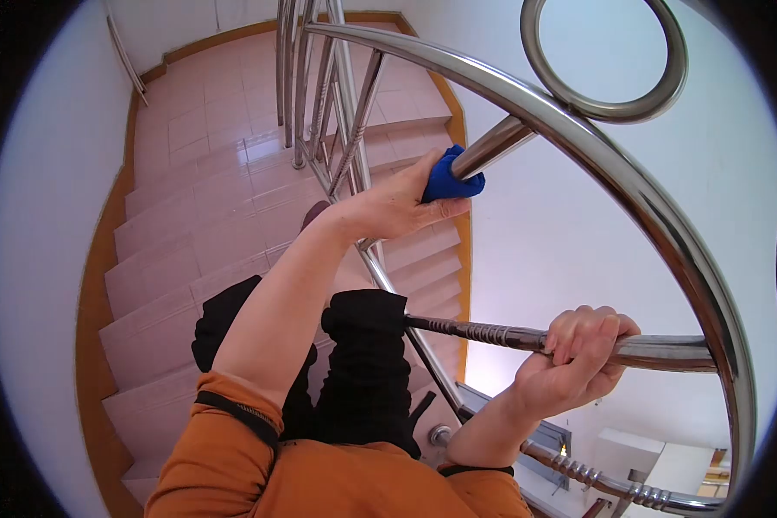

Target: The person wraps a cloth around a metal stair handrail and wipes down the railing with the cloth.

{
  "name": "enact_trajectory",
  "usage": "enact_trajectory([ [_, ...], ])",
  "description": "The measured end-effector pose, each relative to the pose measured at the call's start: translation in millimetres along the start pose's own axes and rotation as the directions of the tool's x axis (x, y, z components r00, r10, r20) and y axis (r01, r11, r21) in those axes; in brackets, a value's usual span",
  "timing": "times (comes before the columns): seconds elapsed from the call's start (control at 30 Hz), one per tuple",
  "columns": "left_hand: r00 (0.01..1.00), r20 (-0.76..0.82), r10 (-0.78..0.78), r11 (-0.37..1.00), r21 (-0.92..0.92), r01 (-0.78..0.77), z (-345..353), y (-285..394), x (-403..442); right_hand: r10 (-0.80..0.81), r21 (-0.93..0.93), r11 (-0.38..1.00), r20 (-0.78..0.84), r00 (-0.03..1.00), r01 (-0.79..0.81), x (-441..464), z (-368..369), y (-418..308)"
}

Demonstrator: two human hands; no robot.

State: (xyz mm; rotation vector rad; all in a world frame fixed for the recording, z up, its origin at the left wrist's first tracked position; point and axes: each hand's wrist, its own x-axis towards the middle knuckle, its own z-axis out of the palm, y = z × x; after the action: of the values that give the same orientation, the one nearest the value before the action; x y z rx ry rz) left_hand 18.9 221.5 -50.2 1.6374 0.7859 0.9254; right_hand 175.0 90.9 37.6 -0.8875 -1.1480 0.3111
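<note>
My left hand (393, 203) is closed round a blue cloth (445, 177), which is wrapped about a metal baluster (495, 147) of the stair railing. Part of the cloth is covered by my fingers. Lower and to the right, my right hand (574, 358) grips another baluster (665, 351), its fingers wrapped round the bar. This bar has a ridged, twisted section below my hand. Both bars join the curved, shiny handrail (596, 142) above them.
Pinkish tiled stairs (181, 293) with a brown border run beside the railing. A metal ring (673, 82) stands on the handrail's far side. White walls (43, 216) flank the stairwell. A lower level shows through the railing at bottom right.
</note>
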Motion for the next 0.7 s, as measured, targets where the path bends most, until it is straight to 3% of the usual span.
enact_trajectory([
  [0.3,0.996,0.072,-0.055,0.996,-0.070,0.061,-1.8,-15.3,0.1,0.016,0.014,1.000,-0.019,1.000,-0.016,0.3,-0.6,1.3],
  [0.63,0.989,0.055,-0.134,0.990,0.040,0.132,0.9,-19.1,-3.0,0.062,0.011,0.998,-0.059,0.996,-0.062,1.0,1.7,-0.4],
  [0.7,0.998,0.010,-0.057,0.995,0.077,0.056,1.0,-22.6,-3.3,0.048,-0.001,0.999,-0.055,0.997,-0.049,0.5,1.7,-0.8],
])
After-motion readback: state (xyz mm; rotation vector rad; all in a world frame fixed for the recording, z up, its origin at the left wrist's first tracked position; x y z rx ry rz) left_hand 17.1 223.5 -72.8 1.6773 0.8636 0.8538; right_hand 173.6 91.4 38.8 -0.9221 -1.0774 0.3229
